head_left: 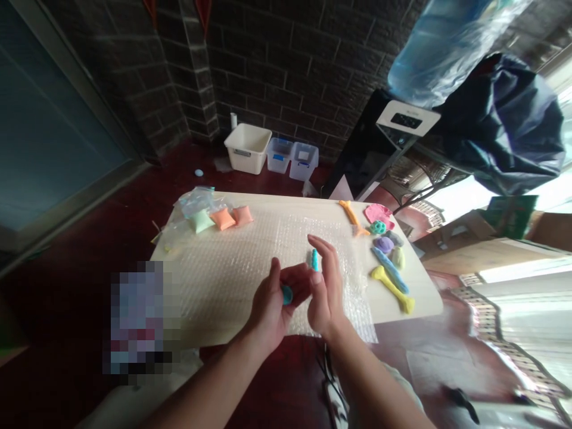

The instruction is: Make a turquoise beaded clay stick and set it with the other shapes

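Note:
My left hand (pixel 273 302) is turned palm up and cupped, with a small teal lump of modelling clay (pixel 286 295) resting in it. Close beside it is my right hand (pixel 325 286), fingers stretched out and palm facing the left hand. Its thumb is at the left fingertips; whether they touch I cannot tell. Just beyond the hands, a short bumpy teal clay strip (pixel 314 259) seems to lie on the bubble wrap (pixel 232 268), seen past my right thumb. The wrap is spread across the table (pixel 263 205) under both hands.
At right lie a yellow clay bone (pixel 393 289), a blue clay roll (pixel 389 269), an orange clay piece (pixel 351 214) and several coloured lumps. Green (pixel 202 221) and orange clay packets (pixel 222 218) sit back left. Bins (pixel 248 149) stand behind. A blurred-out shape (pixel 136 322) is at left.

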A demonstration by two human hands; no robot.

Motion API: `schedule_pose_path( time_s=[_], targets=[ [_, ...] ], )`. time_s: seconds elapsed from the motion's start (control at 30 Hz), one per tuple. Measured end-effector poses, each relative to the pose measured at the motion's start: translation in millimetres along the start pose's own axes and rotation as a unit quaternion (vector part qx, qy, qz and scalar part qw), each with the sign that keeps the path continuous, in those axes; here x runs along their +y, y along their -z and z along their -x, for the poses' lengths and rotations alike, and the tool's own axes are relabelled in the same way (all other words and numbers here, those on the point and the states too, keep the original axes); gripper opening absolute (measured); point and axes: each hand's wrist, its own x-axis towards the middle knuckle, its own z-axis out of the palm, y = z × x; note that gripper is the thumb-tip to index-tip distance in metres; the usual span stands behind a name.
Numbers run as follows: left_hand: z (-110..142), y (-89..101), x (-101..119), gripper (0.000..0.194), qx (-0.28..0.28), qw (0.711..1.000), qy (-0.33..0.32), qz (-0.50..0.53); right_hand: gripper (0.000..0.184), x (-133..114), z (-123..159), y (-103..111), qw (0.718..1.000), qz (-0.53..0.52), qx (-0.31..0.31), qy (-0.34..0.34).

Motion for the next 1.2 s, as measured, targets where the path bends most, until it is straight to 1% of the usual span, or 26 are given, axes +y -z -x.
schedule_pose_path(
  time_s=[0.03,0.07,0.1,0.17,0.2,0.23,0.3,0.37,0.43,0.5,0.57,0.63,0.7,0.73,0.8,0.87,0.97,1.07,1.2],
  targets=[
    [-1,-1.0,5,0.052,0.014,1.000,-0.011,-0.010,0.048,1,-3,5,1.000,-0.014,-0.003,-0.013],
    [-2,-1.5,9,0.053,0.024,0.999,-0.025,-0.021,0.040,1,-5,8,0.999,-0.028,-0.026,-0.020],
    [-4,-1.2,13,0.055,0.029,0.998,-0.039,-0.033,0.034,-1,-6,10,0.997,-0.041,-0.062,-0.019],
    [-7,1.2,16,0.058,0.027,0.996,-0.055,-0.063,0.033,-5,-4,11,0.988,-0.065,-0.141,-0.001],
    [-8,2.7,16,0.061,0.025,0.995,-0.059,-0.083,0.034,-8,-1,10,0.982,-0.077,-0.170,0.005],
    [-8,4.0,15,0.064,0.020,0.993,-0.061,-0.103,0.034,-10,1,10,0.978,-0.090,-0.188,0.009],
    [-7,4.5,13,0.070,-0.001,0.990,-0.057,-0.132,0.033,-11,7,12,0.973,-0.116,-0.198,0.005],
    [-3,2.3,11,0.075,-0.041,0.988,-0.045,-0.142,0.032,-8,12,18,0.973,-0.142,-0.183,-0.020],
    [2,-0.4,10,0.078,-0.077,0.984,-0.045,-0.155,0.031,-2,15,26,0.972,-0.174,-0.146,-0.055],
    [6,-1.2,9,0.071,-0.084,0.971,-0.078,-0.209,0.026,5,18,34,0.964,-0.222,-0.102,-0.102],
    [6,0.4,8,0.057,-0.085,0.942,-0.126,-0.300,0.022,13,19,40,0.941,-0.296,-0.061,-0.155],
    [4,2.6,7,0.047,-0.099,0.904,-0.165,-0.380,0.021,20,20,44,0.904,-0.375,-0.035,-0.203],
    [2,4.0,4,0.038,-0.109,0.874,-0.202,-0.428,0.022,25,21,48,0.873,-0.429,-0.029,-0.231],
    [1,4.3,2,0.034,-0.108,0.863,-0.222,-0.442,0.022,27,21,50,0.863,-0.443,-0.031,-0.240],
    [-1,4.4,-1,0.031,-0.102,0.842,-0.255,-0.464,0.021,30,22,52,0.851,-0.458,-0.029,-0.256],
    [-2,5.1,-3,0.030,-0.099,0.825,-0.270,-0.486,0.021,32,22,53,0.841,-0.467,-0.021,-0.274],
    [-3,8.6,-3,0.027,-0.099,0.799,-0.284,-0.520,0.024,34,23,51,0.831,-0.470,-0.019,-0.297],
    [-3,12.3,0,0.023,-0.105,0.774,-0.300,-0.548,0.029,35,24,50,0.826,-0.472,-0.034,-0.306],
    [0,10.5,2,0.020,-0.118,0.750,-0.328,-0.563,0.030,35,27,49,0.834,-0.457,-0.053,-0.304]
  ],
)
